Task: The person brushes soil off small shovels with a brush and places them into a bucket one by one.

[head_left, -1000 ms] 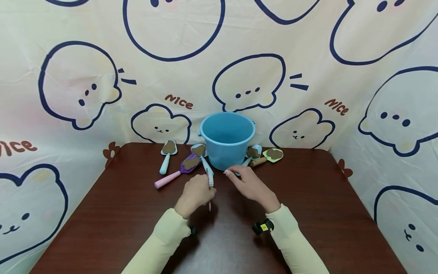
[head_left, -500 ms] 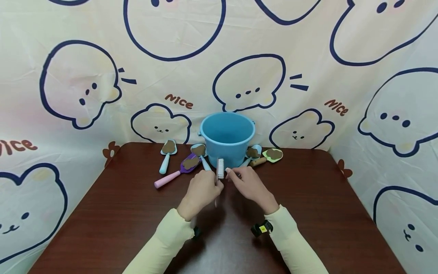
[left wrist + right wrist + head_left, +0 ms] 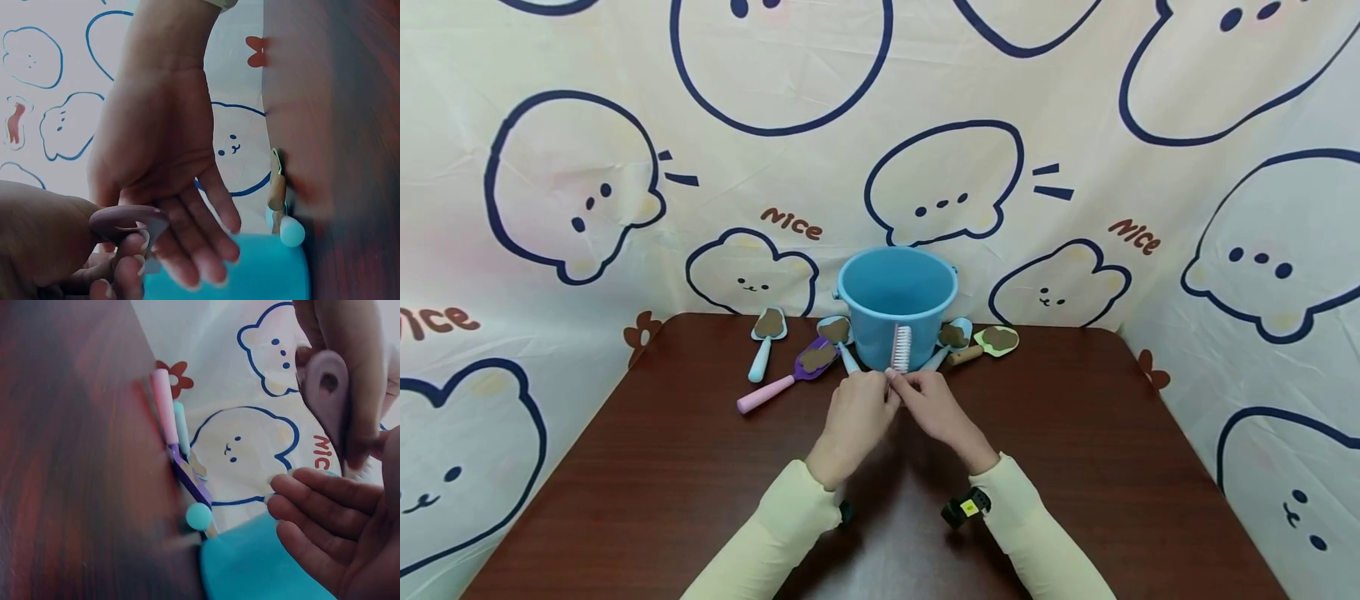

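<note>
My left hand (image 3: pixel 856 421) grips the handle of a brush with white bristles (image 3: pixel 902 350). The brush stands upright in front of the blue bucket (image 3: pixel 867 332). In the left wrist view the brush's mauve handle end (image 3: pixel 134 214) sticks out beside the left fingers. My right hand (image 3: pixel 943 417) has come up against the left at the brush. Its fingers (image 3: pixel 312 537) are extended in the right wrist view, with the thumb partly hidden behind the brush. Whether that thumb presses the brush or only the other hand, I cannot tell.
Left of the bucket lie a light-blue trowel (image 3: pixel 760 360), a purple trowel with pink handle (image 3: pixel 765 393) and another blue one (image 3: pixel 850 360). At its right are a blue trowel (image 3: pixel 955 335) and a green, wooden-handled one (image 3: pixel 1000 338). Brown patches mark their blades. Patterned cloth (image 3: pixel 1060 217) hangs behind.
My left hand has moved right and slightly up with the brush, turning its bristles rightward. The right hand has shifted a little left, and the two hands now meet.
</note>
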Demonstrator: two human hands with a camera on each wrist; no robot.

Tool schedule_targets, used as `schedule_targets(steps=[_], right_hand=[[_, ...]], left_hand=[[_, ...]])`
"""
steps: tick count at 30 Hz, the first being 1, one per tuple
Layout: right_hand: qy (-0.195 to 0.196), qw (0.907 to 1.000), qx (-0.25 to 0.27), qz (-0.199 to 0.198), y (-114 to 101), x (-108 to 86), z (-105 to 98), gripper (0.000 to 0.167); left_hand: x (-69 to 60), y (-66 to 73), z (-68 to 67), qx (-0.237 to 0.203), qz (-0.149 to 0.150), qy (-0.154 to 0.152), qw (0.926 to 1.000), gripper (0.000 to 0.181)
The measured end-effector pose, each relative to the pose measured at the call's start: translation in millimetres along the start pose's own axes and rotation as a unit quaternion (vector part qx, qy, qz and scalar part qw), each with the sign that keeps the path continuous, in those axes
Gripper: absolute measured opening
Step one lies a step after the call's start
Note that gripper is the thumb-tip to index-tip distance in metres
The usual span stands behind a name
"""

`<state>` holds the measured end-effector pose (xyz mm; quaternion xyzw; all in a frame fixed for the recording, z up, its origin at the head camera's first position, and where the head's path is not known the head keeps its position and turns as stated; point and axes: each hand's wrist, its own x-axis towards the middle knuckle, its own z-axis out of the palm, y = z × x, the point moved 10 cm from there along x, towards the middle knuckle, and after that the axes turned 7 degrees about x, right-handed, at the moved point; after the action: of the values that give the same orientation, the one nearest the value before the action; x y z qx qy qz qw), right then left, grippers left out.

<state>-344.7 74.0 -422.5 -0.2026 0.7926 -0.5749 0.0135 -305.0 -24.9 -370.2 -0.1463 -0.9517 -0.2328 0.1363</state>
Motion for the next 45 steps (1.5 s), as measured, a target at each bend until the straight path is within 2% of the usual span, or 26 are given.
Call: schedule_targets(steps=[4, 7, 10, 14, 22, 25, 33, 39, 41, 45], right_hand=[[0.015, 0.9986, 0.05, 0.002, 3, 2.4, 0, 0.047], [0.029, 0.9962, 0.082, 0.009, 6, 3.6, -3, 0.044], [0.045, 0.9923, 0.114, 0.019, 8, 4.0, -6, 0.04], [0.051, 0.9861, 0.156, 0.025, 10, 3.9, -9, 0.037], [0.039, 0.98, 0.195, -0.011, 4, 4.0, -12, 0.034], [0.048, 0.9803, 0.19, -0.025, 2, 4.3, -16, 0.033], [0.079, 0.9831, 0.164, -0.018, 7, 6.6, -26, 0.03], [0.092, 0.9865, 0.132, -0.029, 5, 8.4, -32, 0.027], [0.093, 0.988, 0.12, -0.028, 3, 7.2, -34, 0.026], [0.097, 0.9902, 0.097, -0.028, -17, -0.5, -38, 0.026]], left_hand=[[-0.6, 6.0, 0.1, -0.002, 0.02, 0.014, 0.9997, 0.015], [-1.1, 7.7, 1.1, -0.006, 0.029, 0.022, 0.9993, 0.022], [-1.1, 8.6, 2.1, -0.005, 0.036, 0.03, 0.9989, 0.026], [-1.5, 9.6, 1.5, -0.004, 0.043, 0.039, 0.9983, 0.022], [-3.0, 10.1, 1.7, -0.006, 0.047, 0.034, 0.9983, 0.017], [-2.9, 9.5, 0.8, -0.007, 0.046, 0.033, 0.9984, 0.018], [-2.5, 6.7, -3.6, 0.005, 0.054, 0.054, 0.997, 0.021], [-1.3, 2.0, -3.4, 0.013, 0.052, 0.053, 0.9972, 0.019], [-0.7, -0.4, -3.6, 0.007, 0.05, 0.051, 0.9974, 0.018], [0.6, -6.4, -4.6, 0.0, 0.048, 0.051, 0.9975, 0.02]])
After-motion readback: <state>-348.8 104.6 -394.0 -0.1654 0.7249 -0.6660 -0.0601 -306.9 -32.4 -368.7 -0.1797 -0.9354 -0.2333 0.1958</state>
